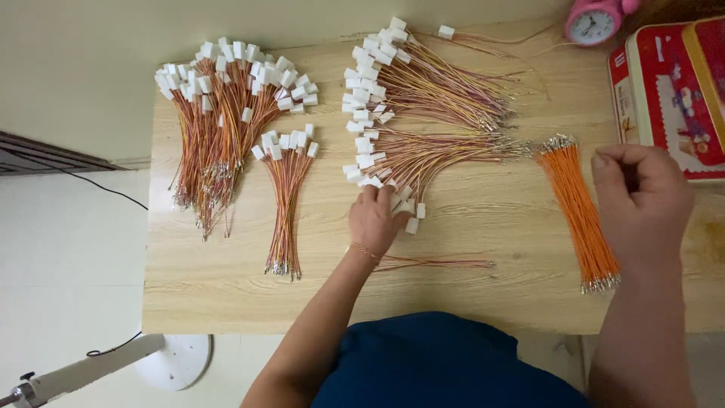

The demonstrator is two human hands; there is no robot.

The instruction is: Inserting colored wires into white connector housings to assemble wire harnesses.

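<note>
The left hand (375,219) rests palm down on the wooden worktop (483,302), its fingers bent over the white plugs (408,208) at the near end of the middle wire heap (423,155); whether they actually pinch a plug cannot be told. One loose wire (438,264) lies flat just beside the left wrist, running to the right. The right hand (642,200) hovers loosely curled, thumb against fingertips, just right of the orange bundle (578,215); whether anything sits between its fingers cannot be told. The orange bundle lies slanted on the worktop, metal tips at both ends, apart from the heap. A second heap with white plugs (423,75) lies behind the first. Far left sits a large fan of plugged wires (219,121), with a smaller bunch (285,200) beside it. A pink clock (594,21) and a red tin (672,91) stand at the far right corner. A white lamp base (177,361) shows on the floor below the worktop's left edge
</note>
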